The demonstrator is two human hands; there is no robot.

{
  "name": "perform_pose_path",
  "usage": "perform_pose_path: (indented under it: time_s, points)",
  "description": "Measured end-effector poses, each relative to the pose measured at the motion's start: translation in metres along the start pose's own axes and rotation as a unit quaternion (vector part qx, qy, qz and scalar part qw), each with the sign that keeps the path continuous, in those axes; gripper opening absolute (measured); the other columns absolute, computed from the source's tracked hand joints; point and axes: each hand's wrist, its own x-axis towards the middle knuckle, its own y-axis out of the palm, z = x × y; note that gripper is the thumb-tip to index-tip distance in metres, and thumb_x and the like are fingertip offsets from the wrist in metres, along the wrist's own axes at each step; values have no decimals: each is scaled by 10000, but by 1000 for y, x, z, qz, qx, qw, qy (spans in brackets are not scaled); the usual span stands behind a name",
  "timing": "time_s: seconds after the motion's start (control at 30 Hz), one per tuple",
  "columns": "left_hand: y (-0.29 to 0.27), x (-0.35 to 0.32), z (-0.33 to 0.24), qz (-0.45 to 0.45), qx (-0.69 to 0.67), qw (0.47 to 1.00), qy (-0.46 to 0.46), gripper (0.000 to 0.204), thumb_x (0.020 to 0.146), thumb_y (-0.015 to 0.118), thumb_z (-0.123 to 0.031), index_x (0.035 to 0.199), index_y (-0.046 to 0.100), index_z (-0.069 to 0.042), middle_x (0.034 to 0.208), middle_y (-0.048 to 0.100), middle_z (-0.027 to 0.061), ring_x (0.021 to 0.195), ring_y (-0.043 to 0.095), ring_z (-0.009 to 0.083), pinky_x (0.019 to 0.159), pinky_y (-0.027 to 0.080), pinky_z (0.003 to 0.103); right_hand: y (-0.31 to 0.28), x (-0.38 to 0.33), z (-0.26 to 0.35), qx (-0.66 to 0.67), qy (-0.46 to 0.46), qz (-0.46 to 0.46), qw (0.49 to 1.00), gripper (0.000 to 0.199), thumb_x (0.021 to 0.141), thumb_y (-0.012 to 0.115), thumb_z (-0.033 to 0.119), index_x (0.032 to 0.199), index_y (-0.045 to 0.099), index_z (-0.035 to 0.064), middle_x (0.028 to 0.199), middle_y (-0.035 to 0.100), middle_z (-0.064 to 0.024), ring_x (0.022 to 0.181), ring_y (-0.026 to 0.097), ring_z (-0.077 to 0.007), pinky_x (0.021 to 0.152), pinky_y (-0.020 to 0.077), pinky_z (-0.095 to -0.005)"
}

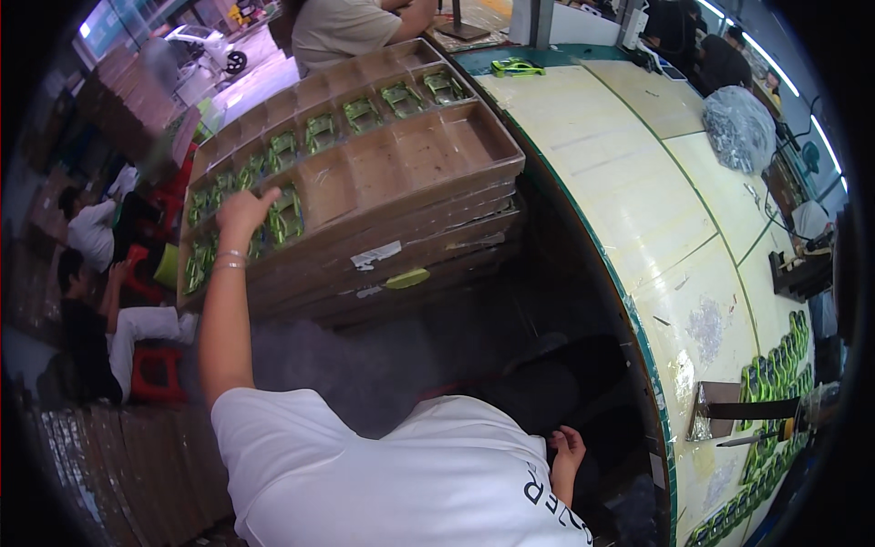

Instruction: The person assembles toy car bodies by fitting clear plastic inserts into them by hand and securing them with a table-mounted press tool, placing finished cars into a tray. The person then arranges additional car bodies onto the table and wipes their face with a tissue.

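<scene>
My left hand (241,215) reaches into a divided cardboard tray (355,187), its thumb held out to the side. The other fingers are hidden behind the hand, so whether they grip anything cannot be made out. Close around it lie bright green plastic parts (285,219) that look like toy car body shells. More of these shells (319,133) sit singly in the far row of compartments. Low by my body on the right, my right hand (567,448) hangs with loosely bent, parted fingers and nothing visible in them.
The tray tops a stack of cardboard trays (437,246). A pale worktable (629,201) curves along the right, with one green shell (518,67), a clear plastic bag (736,129) and rows of green parts (775,374). People sit at the left on red stools (157,372); another person (342,32) is beyond the tray.
</scene>
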Motion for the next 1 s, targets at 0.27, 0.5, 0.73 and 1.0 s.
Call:
perform_pose_path:
  time_s: [0.27, 0.5, 0.73, 1.0]
  points:
    - [12, -6, -2, 49, -53, 997, 25, 405, 700, 518, -326, 815, 567, 59, 835, 559, 257, 803, 561, 347, 682, 434, 400, -9, 4, 5, 48, 41, -22, 998, 166, 753, 511, 11, 916, 540, 3, 777, 576, -72, 658, 549, -135, 605, 441, -233]
    - [-30, 23, -24, -7, -192, 958, 215, 257, 717, 509, -188, 791, 545, 55, 758, 561, 221, 693, 550, 311, 632, 415, 383, -21, -2, -3, 148, 25, -18, 989, 164, 758, 522, 23, 919, 541, -3, 784, 584, -90, 661, 555, -143, 615, 451, -244]
    - [-85, -107, -271, 42, -257, 873, 412, 233, 741, 512, -179, 872, 539, 12, 734, 564, 169, 691, 561, 271, 619, 417, 349, -24, 0, -4, 150, 25, -5, 988, 170, 770, 509, 35, 932, 533, -10, 797, 587, -104, 675, 564, -155, 623, 450, -249]
    - [-18, -232, -531, 60, -252, 777, 574, 206, 688, 512, -197, 812, 572, -43, 790, 592, 152, 752, 570, 304, 663, 444, 396, -25, -23, 7, 201, 18, -4, 979, 186, 771, 514, 54, 944, 528, -14, 804, 581, -110, 681, 559, -165, 641, 450, -259]
